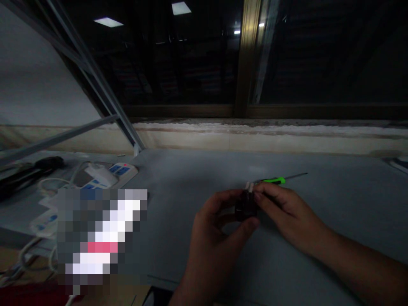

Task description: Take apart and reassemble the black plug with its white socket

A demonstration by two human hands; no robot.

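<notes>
My left hand (219,238) holds a small dark block (245,208) between its thumb and curled fingers, above the grey table. Two pale, flat prongs (249,187) stick up from its top, so it looks like a power plug. The fingertips of my right hand (283,212) are pinched together against the block's upper right side, close to the prongs. Just beyond my right hand lies a screwdriver (277,181) with a green and black handle, its shaft pointing right. Dim light hides the block's finer details.
White power strips (126,171) with blue sockets and a plugged-in white adapter (101,175) stand on the left, among loose cables. A pixelated bright patch covers the area in front of them. A metal frame (95,85) slants down to the grey table (178,178). Dark windows rise behind.
</notes>
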